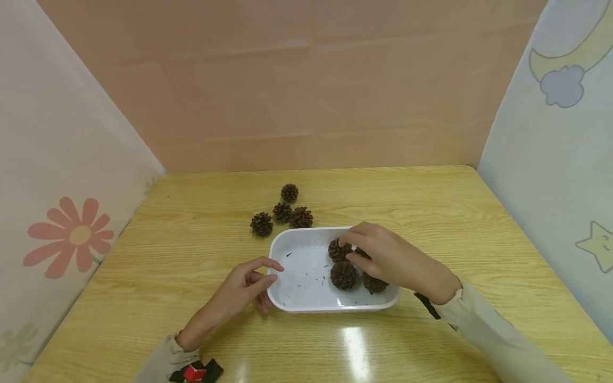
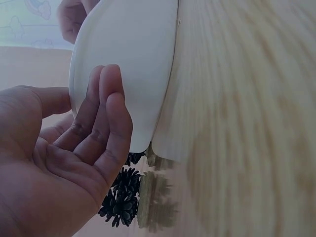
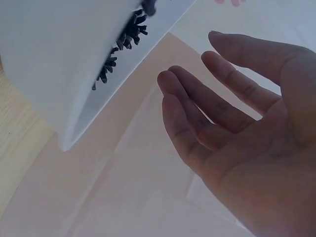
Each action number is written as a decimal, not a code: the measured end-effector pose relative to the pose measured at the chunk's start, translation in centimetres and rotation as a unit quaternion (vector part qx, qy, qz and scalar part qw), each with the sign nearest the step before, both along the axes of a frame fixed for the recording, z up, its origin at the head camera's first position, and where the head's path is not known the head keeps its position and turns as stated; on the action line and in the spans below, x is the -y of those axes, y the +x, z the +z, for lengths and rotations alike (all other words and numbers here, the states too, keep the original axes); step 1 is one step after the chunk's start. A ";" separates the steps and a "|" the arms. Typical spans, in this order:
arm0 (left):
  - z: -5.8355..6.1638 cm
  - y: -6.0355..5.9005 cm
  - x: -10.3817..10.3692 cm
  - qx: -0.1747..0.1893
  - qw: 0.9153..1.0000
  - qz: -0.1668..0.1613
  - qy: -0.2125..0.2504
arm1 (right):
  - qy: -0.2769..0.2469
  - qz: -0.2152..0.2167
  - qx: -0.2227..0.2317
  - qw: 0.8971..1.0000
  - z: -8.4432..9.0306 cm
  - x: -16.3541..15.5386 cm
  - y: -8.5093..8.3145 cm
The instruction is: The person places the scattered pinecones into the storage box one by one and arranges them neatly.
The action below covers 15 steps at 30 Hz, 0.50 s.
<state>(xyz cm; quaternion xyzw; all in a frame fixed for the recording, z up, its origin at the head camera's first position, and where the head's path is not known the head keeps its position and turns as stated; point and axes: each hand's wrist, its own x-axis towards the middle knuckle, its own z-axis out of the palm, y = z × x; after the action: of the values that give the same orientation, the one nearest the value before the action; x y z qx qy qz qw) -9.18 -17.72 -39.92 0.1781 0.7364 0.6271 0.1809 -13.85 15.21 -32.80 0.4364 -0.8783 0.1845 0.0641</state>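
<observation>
My left hand (image 1: 246, 284) holds the left end of a white plastic tray (image 1: 299, 306). Its thumb and index finger come over the rim, and the other fingers lie along the outer wall (image 2: 143, 74). Inside the tray's right half sit several brown pine cones, among them a round one (image 1: 343, 275) in front and another (image 1: 375, 283) partly under my right hand (image 1: 383, 255). That hand is over the tray, its fingertips overlapping the rear pine cone (image 1: 338, 250) in the head view. In the right wrist view its fingers are relaxed and apart, with nothing between them.
Behind the tray, on the wooden table (image 1: 191, 255), lie more pine cones: one at the left (image 1: 261, 224), two side by side near the rim, and one farthest back (image 1: 289, 192). Small dark flakes dot the tray floor. Cloth-covered walls (image 1: 311, 96) enclose the back and sides.
</observation>
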 end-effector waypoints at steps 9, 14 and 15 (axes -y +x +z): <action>0.0 0.0 0.0 -0.001 1.000 0.001 0.002 | -0.013 0.011 -0.009 1.000 1.0 0.8 -1.1; -0.1 0.0 0.0 0.001 1.000 0.000 0.003 | 0.001 -0.004 -0.006 1.000 2.0 1.4 -2.1; -0.1 -0.1 0.0 0.002 1.000 -0.001 0.004 | 0.004 -0.008 -0.002 1.000 2.2 1.6 -2.3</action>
<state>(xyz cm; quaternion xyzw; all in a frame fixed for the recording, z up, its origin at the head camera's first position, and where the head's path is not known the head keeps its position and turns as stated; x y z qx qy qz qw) -9.23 -17.73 -40.04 0.1780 0.7336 0.6300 0.1826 -16.19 13.63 -30.60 0.4300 -0.8823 0.1799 0.0660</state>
